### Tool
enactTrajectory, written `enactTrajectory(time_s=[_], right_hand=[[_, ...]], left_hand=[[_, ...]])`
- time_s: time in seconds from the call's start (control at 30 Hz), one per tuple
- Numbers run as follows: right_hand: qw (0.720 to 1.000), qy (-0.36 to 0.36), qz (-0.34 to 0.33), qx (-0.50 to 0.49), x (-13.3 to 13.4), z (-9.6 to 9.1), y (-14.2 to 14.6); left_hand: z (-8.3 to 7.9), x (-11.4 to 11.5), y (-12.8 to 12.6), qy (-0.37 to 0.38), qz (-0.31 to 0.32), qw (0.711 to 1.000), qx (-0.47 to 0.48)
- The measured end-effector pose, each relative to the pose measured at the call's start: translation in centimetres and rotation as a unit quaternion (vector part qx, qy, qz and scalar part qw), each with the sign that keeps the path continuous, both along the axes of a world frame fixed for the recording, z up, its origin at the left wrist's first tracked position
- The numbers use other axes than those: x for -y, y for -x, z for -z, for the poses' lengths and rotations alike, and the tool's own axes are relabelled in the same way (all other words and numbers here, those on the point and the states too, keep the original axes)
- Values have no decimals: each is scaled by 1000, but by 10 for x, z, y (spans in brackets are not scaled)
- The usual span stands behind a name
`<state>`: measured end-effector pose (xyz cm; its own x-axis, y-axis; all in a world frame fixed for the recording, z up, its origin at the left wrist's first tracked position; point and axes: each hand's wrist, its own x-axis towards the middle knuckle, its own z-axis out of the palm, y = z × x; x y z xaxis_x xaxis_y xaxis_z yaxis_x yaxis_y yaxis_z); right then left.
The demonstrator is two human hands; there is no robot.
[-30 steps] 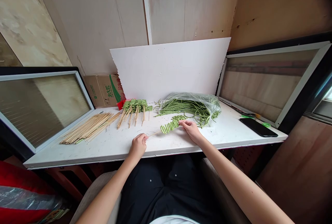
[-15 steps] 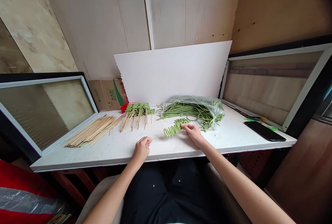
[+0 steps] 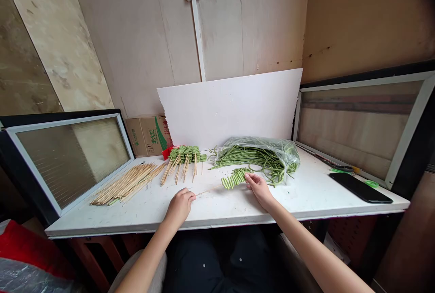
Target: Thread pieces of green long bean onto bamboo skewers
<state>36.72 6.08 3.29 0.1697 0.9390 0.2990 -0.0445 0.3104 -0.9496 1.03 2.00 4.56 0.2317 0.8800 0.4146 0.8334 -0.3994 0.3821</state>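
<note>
My left hand (image 3: 179, 206) is closed in a pinch on the bare end of a thin wooden skewer (image 3: 209, 190), just above the front of the table. A row of folded green long bean (image 3: 232, 180) is threaded along the skewer's other end. There my right hand (image 3: 260, 189) pinches the far end of the row between thumb and fingers; the skewer's tip is hidden. Small cut bean pieces (image 3: 242, 170) lie behind the row. Finished bean skewers (image 3: 185, 153) are stacked at the back, sticks toward me. Loose bamboo skewers (image 3: 127, 184) lie in a pile at the left.
A clear plastic bag (image 3: 288, 148) of long beans (image 3: 249, 156) lies at the back, behind my right hand. On the right are a black phone (image 3: 360, 187) and a green ring-shaped item (image 3: 371, 184). A white board (image 3: 231, 107) and a cardboard box (image 3: 144, 136) stand behind.
The view has tilted upward, showing a wall socket. My hands are slightly farther apart, with more bare skewer between the left hand and the beans.
</note>
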Motion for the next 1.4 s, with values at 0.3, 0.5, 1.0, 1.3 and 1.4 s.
enactTrajectory(time_s=[0.3, 0.5, 1.0, 1.3, 1.4], right_hand=[[986, 59, -4, -157, -1, 0, 1], [986, 51, -16, -157, -3, 2, 2], [995, 25, -28, -98, -6, 2, 3], [999, 10, -32, -42, -1, 5, 8], [999, 14, -32, -40, -3, 7, 9]], left_hand=[[-3, 3, -3, 35, -59, 996, 59], [7, -13, 1, 93, -97, 976, 172], [-40, -78, -42, 129, -237, 958, 92], [-57, -125, -76, 118, -292, 949, -14], [-57, -134, -79, 114, -299, 946, -52]])
